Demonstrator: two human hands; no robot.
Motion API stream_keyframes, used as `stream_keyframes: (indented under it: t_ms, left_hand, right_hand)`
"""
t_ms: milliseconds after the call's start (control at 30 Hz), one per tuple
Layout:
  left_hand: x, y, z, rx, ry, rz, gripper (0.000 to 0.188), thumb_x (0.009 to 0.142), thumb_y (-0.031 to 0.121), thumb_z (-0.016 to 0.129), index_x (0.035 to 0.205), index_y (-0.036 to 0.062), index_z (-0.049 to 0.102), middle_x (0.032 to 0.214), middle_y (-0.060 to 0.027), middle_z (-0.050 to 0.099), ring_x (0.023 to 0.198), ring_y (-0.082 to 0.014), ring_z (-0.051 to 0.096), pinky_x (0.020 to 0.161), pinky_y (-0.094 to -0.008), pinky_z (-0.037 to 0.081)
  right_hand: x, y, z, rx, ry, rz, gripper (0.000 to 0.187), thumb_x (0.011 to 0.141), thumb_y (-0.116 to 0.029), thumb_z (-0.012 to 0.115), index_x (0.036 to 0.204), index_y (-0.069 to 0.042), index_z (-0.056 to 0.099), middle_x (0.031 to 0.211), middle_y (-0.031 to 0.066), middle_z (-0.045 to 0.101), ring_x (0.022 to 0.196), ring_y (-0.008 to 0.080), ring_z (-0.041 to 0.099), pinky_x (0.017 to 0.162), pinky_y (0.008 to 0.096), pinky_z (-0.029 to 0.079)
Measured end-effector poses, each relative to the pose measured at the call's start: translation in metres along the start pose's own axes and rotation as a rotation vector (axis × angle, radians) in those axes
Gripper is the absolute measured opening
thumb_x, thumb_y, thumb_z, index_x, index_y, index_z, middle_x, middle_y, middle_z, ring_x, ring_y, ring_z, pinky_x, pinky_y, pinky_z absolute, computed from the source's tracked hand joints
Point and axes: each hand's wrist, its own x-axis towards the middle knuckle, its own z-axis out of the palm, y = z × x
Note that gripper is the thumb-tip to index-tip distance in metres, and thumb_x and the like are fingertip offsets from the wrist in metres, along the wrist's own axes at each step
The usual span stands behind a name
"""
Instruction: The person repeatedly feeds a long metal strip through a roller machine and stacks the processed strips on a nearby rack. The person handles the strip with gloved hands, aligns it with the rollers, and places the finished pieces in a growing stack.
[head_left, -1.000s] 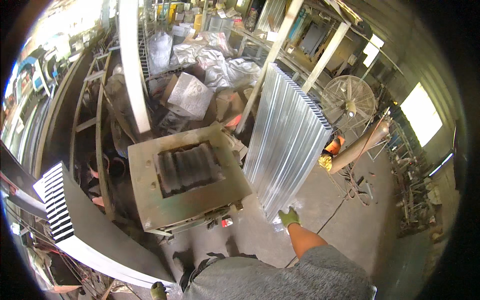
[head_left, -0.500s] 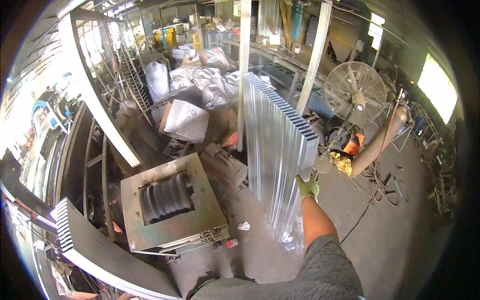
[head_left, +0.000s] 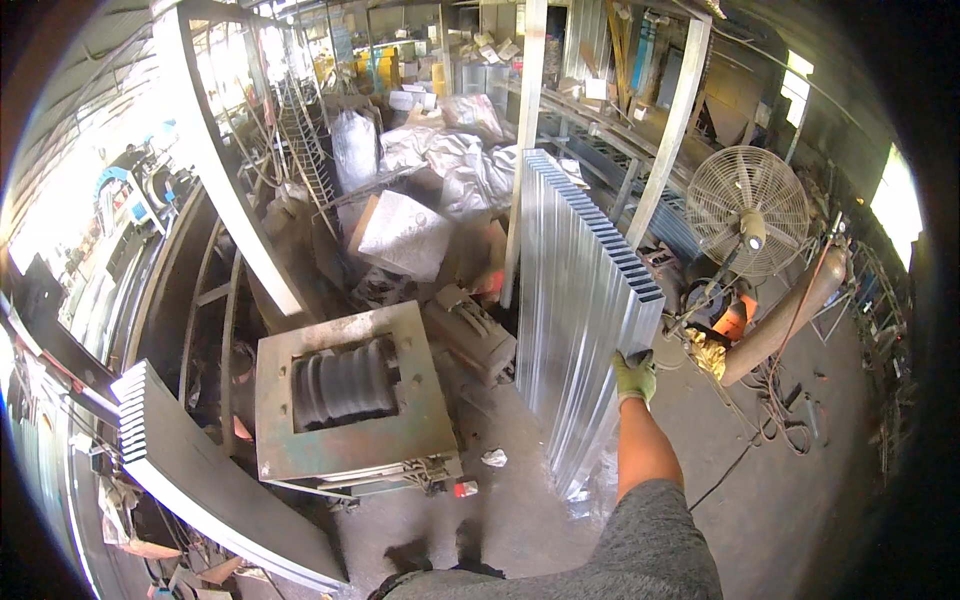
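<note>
A tall bundle of shiny ribbed metal channels (head_left: 580, 300) stands upright on the floor, its slotted ends facing up. My right hand (head_left: 635, 376), in a yellow-green work glove, grips the bundle's near right edge below the top corner. Its thumb lies toward the ribbed face, and the other fingers are partly hidden behind the edge. My left hand is out of view. A second metal bundle (head_left: 220, 490) with slotted ends leans at the lower left.
A machine with a dark ribbed roller (head_left: 345, 385) stands left of the bundle. Right of it are a round floor fan (head_left: 748, 212), a rusty gas cylinder (head_left: 790, 315) and tangled hoses (head_left: 785, 430). Steel posts (head_left: 527, 120) rise ahead, before white sacks (head_left: 460, 165) and a box (head_left: 405, 235).
The view has turned slightly left, so the scene sits further right in the picture. My right hand stays at the bundle's edge.
</note>
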Motion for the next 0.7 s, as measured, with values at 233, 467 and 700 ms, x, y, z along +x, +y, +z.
stream_keyframes:
  t_ms: [233,467,700]
  left_hand:
    - [-0.012,-0.020,0.025,-0.077,-0.094,0.005,0.036,0.110,0.037,0.067,0.094,0.0075,0.078,0.088,-0.0030,0.074,0.075,-0.0187,0.061,0.070,-0.0400,0.053]
    - [0.032,-0.016,0.076,0.097,-0.136,0.356,0.025,0.115,0.030,0.055,0.098,0.0128,0.064,0.078,-0.0007,0.060,0.075,-0.0190,0.058,0.069,-0.0366,0.052]
    - [-0.022,0.076,0.077,0.157,-0.086,0.213,0.067,0.096,0.049,0.082,0.141,0.0014,0.071,0.138,-0.0249,0.075,0.133,-0.0382,0.070,0.113,-0.0453,0.054]
  right_hand:
    - [-0.040,0.009,-0.042,0.010,0.058,-0.099,0.115,0.081,-0.070,0.083,0.164,0.000,0.045,0.166,0.0274,0.051,0.152,0.0440,0.050,0.121,0.0505,0.048]
    - [-0.111,0.025,-0.129,0.033,0.070,-0.245,0.089,0.076,-0.060,0.092,0.136,0.000,0.065,0.127,0.0233,0.076,0.113,0.0426,0.075,0.097,0.0520,0.059]
    - [-0.189,-0.022,-0.203,0.657,-0.213,-0.528,0.058,0.086,-0.030,0.094,0.126,0.000,0.065,0.124,0.0130,0.076,0.114,0.0275,0.073,0.101,0.0433,0.057]
